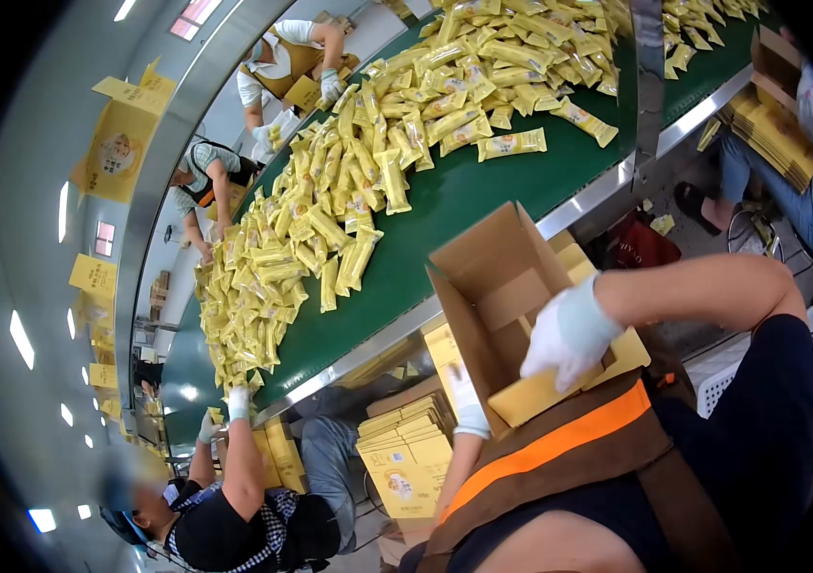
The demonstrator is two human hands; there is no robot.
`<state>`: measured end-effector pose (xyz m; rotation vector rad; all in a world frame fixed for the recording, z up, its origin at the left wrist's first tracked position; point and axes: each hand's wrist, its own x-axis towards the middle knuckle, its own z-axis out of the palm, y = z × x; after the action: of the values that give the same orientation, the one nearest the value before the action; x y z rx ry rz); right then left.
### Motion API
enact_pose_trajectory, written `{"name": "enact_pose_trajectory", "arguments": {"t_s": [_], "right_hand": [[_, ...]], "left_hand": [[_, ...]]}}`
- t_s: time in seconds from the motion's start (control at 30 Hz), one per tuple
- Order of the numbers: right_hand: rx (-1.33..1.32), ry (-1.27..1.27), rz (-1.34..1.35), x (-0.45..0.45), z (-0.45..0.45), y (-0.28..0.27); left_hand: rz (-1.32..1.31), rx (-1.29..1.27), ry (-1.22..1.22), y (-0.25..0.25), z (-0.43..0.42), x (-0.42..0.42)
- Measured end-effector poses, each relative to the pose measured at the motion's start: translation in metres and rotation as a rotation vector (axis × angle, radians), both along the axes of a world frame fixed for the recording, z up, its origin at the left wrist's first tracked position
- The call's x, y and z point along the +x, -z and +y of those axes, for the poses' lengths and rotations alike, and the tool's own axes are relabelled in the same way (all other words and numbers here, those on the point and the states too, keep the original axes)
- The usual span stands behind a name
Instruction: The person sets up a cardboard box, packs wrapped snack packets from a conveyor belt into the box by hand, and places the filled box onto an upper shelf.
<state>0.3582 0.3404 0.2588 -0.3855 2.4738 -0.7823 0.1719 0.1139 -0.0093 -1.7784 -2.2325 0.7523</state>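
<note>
An open cardboard box (464, 286), brown inside and yellow outside, tilts against my lap beside the conveyor. Its inside is bare. My right hand (574, 334), in a white glove, reaches over the near side with its fingers closed on the box's yellow flap. On the box's left outer side is my left hand (467, 401), also gloved and holding that wall; part of its fingers is hidden. Beyond the box, many yellow wrapped snack packets (512, 144) are heaped on the green conveyor belt (483, 201).
Flattened yellow cartons (406, 449) are stacked at lower left. A co-worker (254, 506) handles packets nearby; two others (282, 67) work across the belt. Another person (808, 172) sits at right with cartons. A metal post (648, 86) crosses the belt. A white basket (712, 387) stands at my right.
</note>
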Motion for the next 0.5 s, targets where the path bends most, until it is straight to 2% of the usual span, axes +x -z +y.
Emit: {"name": "enact_pose_trajectory", "arguments": {"t_s": [0.03,0.07,0.1,0.17,0.2,0.27,0.3,0.33,0.37,0.4,0.43,0.5], "right_hand": [[0.039,0.022,-0.043,-0.003,-0.01,0.009],[0.028,0.03,-0.035,-0.003,-0.012,0.014],[0.017,0.036,-0.028,-0.004,-0.015,0.017],[0.034,0.072,-0.01,-0.004,-0.026,0.012],[0.033,0.09,0.0,-0.005,-0.032,0.01],[0.02,0.126,-0.035,-0.005,-0.03,0.0],[0.016,0.145,-0.056,-0.005,-0.027,-0.003],[-0.028,0.273,0.029,0.004,-0.02,0.003],[-0.003,0.415,-0.051,0.006,-0.01,0.004],[0.169,0.51,0.245,0.015,-0.009,0.023],[0.338,0.592,0.53,0.026,-0.011,0.051],[0.341,0.865,0.59,0.046,-0.021,0.09]], "left_hand": [[-0.052,0.102,-0.006,-0.032,0.004,-0.018],[-0.412,0.147,-0.312,-0.144,0.031,0.0],[-0.549,0.754,0.071,-0.112,0.018,-0.046],[-1.027,1.052,0.008,-0.208,0.058,-0.027],[-1.107,1.043,0.015,-0.243,0.075,-0.009],[-0.827,0.641,0.292,-0.26,0.102,0.018],[-0.704,0.421,0.347,-0.267,0.112,0.038],[-0.659,0.221,0.189,-0.263,0.113,0.037],[-0.607,0.017,0.035,-0.255,0.112,0.033],[-0.639,0.33,0.277,-0.23,0.099,0.015],[-0.694,0.279,0.277,-0.239,0.095,0.014],[-0.732,0.29,0.248,-0.236,0.087,0.007]]}}
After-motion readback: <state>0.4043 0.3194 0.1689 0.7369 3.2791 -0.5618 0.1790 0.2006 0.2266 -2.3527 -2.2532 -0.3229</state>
